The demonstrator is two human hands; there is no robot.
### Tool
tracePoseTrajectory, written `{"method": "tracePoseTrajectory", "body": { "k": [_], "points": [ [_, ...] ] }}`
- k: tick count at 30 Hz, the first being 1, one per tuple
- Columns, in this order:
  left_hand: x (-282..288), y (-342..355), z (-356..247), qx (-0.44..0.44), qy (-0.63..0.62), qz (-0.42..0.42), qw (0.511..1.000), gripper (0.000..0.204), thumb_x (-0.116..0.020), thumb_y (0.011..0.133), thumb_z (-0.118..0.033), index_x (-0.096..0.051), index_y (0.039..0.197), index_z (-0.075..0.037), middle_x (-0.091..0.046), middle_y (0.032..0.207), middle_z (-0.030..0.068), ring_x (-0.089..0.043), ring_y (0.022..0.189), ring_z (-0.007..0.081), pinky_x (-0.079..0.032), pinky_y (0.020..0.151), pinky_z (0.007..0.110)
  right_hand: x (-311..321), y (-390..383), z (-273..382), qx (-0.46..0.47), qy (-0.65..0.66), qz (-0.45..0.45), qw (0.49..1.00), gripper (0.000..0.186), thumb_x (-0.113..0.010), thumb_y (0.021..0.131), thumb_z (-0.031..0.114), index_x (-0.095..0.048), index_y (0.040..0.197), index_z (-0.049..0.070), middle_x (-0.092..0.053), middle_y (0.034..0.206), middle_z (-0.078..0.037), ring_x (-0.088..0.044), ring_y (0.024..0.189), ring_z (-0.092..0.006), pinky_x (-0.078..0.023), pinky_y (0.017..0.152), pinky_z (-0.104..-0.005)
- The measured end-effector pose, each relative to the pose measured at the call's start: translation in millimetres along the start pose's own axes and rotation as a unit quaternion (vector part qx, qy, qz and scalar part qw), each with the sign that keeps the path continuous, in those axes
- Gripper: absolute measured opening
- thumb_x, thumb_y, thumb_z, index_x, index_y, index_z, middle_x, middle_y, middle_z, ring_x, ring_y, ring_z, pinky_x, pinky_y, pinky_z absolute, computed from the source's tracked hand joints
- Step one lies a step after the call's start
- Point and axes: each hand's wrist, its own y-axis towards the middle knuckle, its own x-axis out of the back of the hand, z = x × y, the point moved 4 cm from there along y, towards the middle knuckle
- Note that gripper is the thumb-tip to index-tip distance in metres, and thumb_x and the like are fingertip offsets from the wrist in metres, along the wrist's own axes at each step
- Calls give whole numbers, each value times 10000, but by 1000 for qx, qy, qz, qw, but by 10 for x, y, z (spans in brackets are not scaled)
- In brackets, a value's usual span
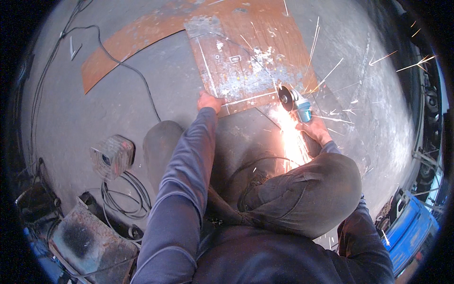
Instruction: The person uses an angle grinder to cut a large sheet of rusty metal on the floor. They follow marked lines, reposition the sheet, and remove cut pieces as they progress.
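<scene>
My right hand [316, 129] grips a teal angle grinder [303, 110], whose dark disc [285, 98] meets the near edge of a rusty brown metal sheet [250, 61]. A bright stream of sparks [294, 142] pours from the disc toward my bent right leg, and some streaks fly off to the right. Along the sheet's near edge runs a white line [250, 99]. At the sheet's near left corner my left hand [209, 101] is closed over the edge, its fingertips partly hidden.
A curved brown metal strip [113, 61] lies at the far left, with a black cable [137, 71] crossing it. Left of my knee stands a scuffed metal box [112, 156] beside coiled cable [125, 196]. A dirty metal case [90, 241] sits nearer. A blue object [411, 227] is at the right.
</scene>
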Motion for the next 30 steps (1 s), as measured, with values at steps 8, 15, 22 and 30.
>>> {"method": "tracePoseTrajectory", "body": {
  "k": [8, 15, 22, 30],
  "points": [
    [-8, -2, -6, -7, 20, 1, 1000, 995, -976, 654, -397, -481, 1376, 76, -658, 1306, 301, -647, 1236, 425, -522, 1053, 442, 37, 8, 13, -65, -23, 9, 998, 981, -891, 678, 413, -480, 1465, -3, -686, 1289, -265, -669, 1208, -399, -530, 1022, -466],
    [-30, -24, -43, 4, -11, 23, 1000, 960, -977, 676, -325, -458, 1401, 32, -634, 1354, 279, -602, 1296, 404, -495, 1100, 433, 58, -3, 9, -13, 25, 2, 1000, 964, -898, 658, 399, -510, 1447, 3, -673, 1305, -262, -656, 1232, -379, -521, 1038, -458],
    [-37, 38, 17, -1, 11, 9, 1000, 945, -982, 663, -332, -492, 1377, 47, -652, 1329, 274, -622, 1274, 406, -508, 1082, 430, 41, 21, 97, -50, 19, 1, 999, 905, -887, 668, 393, -538, 1404, -1, -676, 1304, -248, -658, 1219, -381, -510, 1053, -446],
    [-42, 87, 89, -26, 16, -16, 999, 941, -984, 648, -377, -528, 1332, 81, -686, 1280, 272, -664, 1218, 401, -526, 1046, 429, 81, -51, 275, -37, 20, 14, 999, 899, -884, 659, 366, -543, 1397, -19, -683, 1285, -262, -666, 1203, -406, -530, 1027, -460]
  ]
}}
